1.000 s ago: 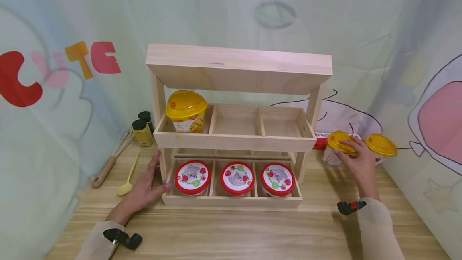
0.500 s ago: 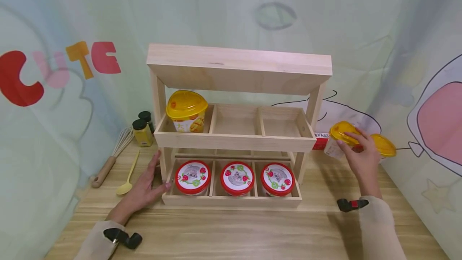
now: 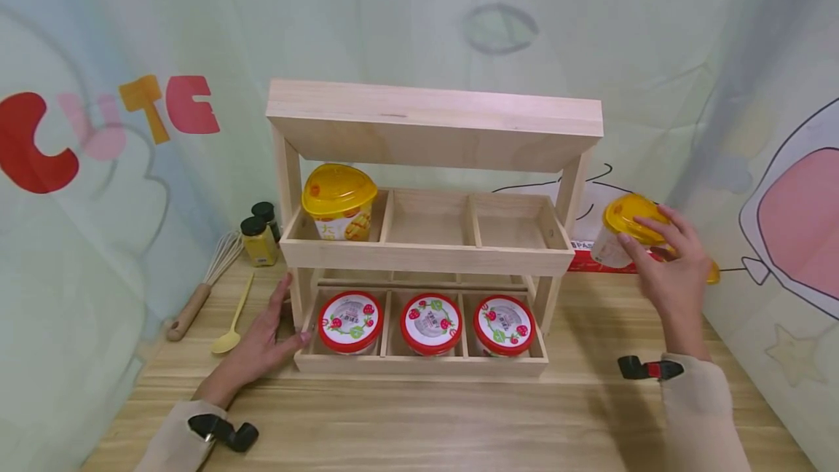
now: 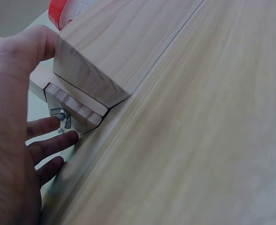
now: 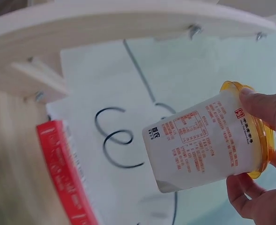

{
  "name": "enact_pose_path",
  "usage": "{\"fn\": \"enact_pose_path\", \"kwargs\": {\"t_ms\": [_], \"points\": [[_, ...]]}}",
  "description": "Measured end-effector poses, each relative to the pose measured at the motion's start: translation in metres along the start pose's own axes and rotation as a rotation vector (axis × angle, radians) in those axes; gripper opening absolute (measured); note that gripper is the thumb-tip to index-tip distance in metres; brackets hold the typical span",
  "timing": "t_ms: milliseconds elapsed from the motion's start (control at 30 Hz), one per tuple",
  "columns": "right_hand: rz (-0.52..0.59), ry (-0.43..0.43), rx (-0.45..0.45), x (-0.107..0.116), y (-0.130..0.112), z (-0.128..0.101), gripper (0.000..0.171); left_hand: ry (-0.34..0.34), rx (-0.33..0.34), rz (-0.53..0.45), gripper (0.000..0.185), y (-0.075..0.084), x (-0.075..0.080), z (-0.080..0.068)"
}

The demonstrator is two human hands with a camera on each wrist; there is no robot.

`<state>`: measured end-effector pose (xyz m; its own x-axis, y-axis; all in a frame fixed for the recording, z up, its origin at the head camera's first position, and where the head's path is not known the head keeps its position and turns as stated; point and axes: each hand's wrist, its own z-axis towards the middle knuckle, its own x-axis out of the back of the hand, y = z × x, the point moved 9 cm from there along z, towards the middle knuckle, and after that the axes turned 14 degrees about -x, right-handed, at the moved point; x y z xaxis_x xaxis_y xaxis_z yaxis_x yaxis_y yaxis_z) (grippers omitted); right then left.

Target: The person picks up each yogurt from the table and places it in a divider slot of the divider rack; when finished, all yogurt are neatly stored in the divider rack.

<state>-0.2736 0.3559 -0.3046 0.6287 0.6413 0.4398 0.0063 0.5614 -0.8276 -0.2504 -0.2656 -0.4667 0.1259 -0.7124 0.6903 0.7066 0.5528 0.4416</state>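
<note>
My right hand (image 3: 675,275) holds a white paper cup with a translucent yellow lid (image 3: 629,217), thumb and fingers around the lid end. The cup is raised off the table, right of a two-tier wooden rack (image 3: 426,259); in the right wrist view the cup (image 5: 203,140) shows red and black print. My left hand (image 3: 265,344) rests against the rack's lower left corner, thumb at the tray end and fingers extended by the side post. The left wrist view shows those fingers (image 4: 53,143) near a wing nut (image 4: 63,115). A similar yellow-lidded cup (image 3: 339,202) stands in the upper left compartment.
Red-rimmed strawberry tubs (image 3: 431,324) fill the lower front compartments. Left of the rack lie a whisk (image 3: 203,290) and a yellow spoon (image 3: 229,337), near black-capped jars (image 3: 258,241). A red box (image 3: 603,262) lies behind right; another yellow-lidded cup (image 3: 713,272) is mostly hidden behind my right hand.
My right hand has lifted the yellow-lidded cup from the table, upward and slightly to the right, tilting it. My left hand has stayed against the rack.
</note>
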Motion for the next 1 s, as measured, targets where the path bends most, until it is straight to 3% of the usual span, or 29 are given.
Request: {"fn": "enact_pose_path", "kwargs": {"t_ms": [533, 1000], "points": [[0.103, 0.049, 0.107, 0.018, -0.047, -0.016, 0.039, -0.012, 0.017, 0.003, 0.121, -0.001, -0.001, 0.001], [0.130, 0.051, 0.149, 0.025, -0.068, -0.025, 0.038, -0.017, 0.036, -0.040, 0.118, -0.003, -0.002, -0.001]]}}
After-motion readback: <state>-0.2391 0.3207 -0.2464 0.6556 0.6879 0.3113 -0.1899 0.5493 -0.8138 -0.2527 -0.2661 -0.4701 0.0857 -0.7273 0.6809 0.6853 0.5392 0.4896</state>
